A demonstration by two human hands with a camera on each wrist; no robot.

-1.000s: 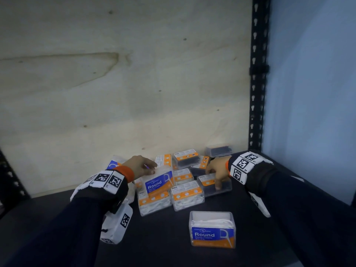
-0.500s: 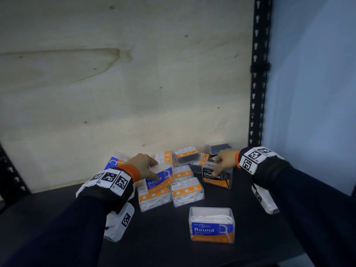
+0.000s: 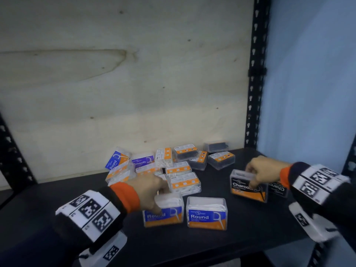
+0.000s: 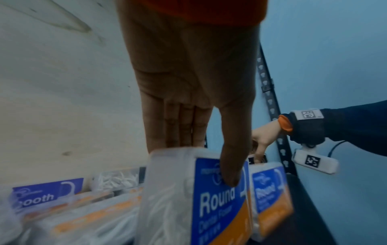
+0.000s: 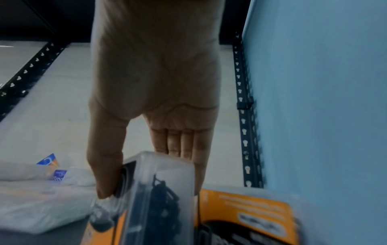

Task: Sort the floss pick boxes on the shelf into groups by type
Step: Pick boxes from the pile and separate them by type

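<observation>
Both hands were occupied, a clear blue-labelled Round floss box (image 3: 163, 212) gripped by the left hand (image 3: 149, 191) and a clear black-labelled Charcoal box (image 3: 248, 186) by the right hand (image 3: 264, 171) near the dark shelf (image 3: 250, 228) front, where careless release might topple either.

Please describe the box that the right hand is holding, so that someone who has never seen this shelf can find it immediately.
Look at the right end of the dark shelf, near the black upright post. There the right hand grips a clear box from above. Unlike the blue Round boxes at the front, its label is black and orange, reads Charcoal, and it holds dark picks.
</observation>
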